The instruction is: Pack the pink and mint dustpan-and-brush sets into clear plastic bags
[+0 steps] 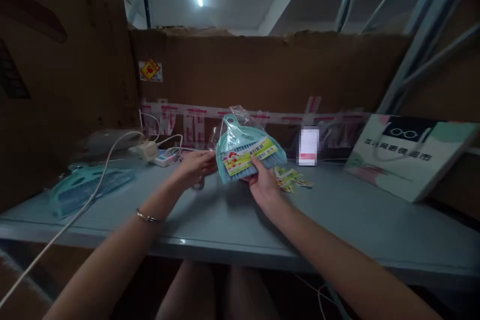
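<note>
A light teal dustpan and brush set (245, 135) in a clear plastic bag is tilted up above the table. My right hand (264, 185) grips its lower right part, the thumb in front on the printed card (249, 157) and the fingers behind. My left hand (197, 166) is at the set's left edge, its fingers close together and slightly blurred. Whether they pinch the bag's film there, I cannot tell. Several printed cards (290, 179) lie on the table just right of my right hand. A second bagged teal dustpan set (88, 187) lies at the left.
The grey table (330, 220) has cardboard walls (270, 70) behind and at the left. A white cable (103, 182) runs over the left side to a power strip (165, 157). A phone-like pixelated object (308, 146) stands at the back; a white printed bag (405, 155) leans at the right.
</note>
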The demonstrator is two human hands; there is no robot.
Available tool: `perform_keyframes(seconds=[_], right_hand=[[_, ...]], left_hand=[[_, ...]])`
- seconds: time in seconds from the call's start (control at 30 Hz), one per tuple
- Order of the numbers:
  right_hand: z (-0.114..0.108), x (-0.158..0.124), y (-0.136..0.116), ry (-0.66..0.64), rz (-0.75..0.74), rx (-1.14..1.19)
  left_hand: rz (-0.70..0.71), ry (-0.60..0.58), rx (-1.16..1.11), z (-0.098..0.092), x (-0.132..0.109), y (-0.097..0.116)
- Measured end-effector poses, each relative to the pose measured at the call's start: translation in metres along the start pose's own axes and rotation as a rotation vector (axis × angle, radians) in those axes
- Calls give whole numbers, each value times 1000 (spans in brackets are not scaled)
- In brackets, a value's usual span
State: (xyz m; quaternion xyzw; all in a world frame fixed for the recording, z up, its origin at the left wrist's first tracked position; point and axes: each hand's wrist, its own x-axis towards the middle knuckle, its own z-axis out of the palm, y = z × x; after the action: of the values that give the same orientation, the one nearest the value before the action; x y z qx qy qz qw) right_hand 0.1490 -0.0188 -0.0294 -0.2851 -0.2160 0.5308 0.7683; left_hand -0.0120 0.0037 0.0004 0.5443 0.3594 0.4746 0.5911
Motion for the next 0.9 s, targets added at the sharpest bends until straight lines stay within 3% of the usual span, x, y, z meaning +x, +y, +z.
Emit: perform_keyframes(seconds=[0.13, 0.3, 0.53, 0.9], right_hand=[[-1, 4, 0, -36, -10, 19], [-1, 0, -1, -47, -1, 10], [4, -9, -1, -46, 34, 62], [-2, 3, -3, -124, 124, -13]], left_hand=[[18, -43, 108, -3, -4, 2], [-14, -105, 79, 9, -10, -4], [58, 41, 83, 24, -5, -23], [48, 133, -43, 19, 0, -24]])
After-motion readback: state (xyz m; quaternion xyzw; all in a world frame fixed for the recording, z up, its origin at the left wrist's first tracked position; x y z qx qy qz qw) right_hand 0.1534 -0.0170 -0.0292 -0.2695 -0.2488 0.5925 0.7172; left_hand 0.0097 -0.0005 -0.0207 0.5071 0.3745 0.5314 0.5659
